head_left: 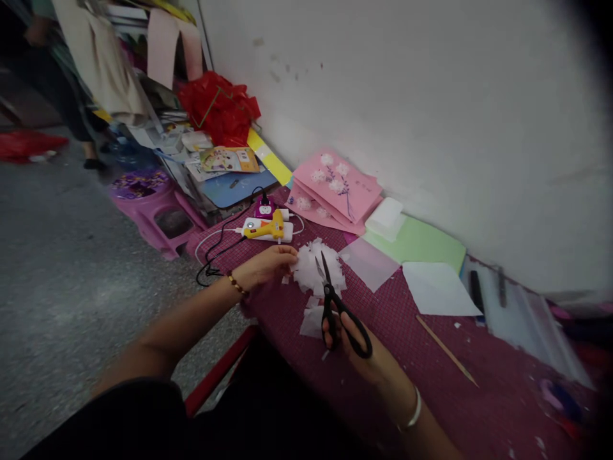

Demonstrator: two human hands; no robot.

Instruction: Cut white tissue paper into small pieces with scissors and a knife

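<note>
A ruffled white tissue-paper flower (pixel 311 271) sits over the dark red patterned table cover. With fingers pinched together, my left hand (pixel 275 260) holds its left edge. My right hand (pixel 352 335) grips black-handled scissors (pixel 327 289), fingers through the loops. The scissor blades point away from me, slightly apart, in front of the flower's right side. Beneath the scissors and flower lie pieces of white tissue paper (pixel 311 321). Small white scraps are scattered around.
Behind my left hand, a yellow glue gun (pixel 265 227) rests on a white power strip (pixel 286 232) with cords. Pink cards (pixel 335 185) lean by the wall. Green paper (pixel 426 241), white paper (pixel 435 291) and a wooden stick (pixel 447 351) lie rightward. A pink stool (pixel 153 211) and a standing person (pixel 57 76) are left.
</note>
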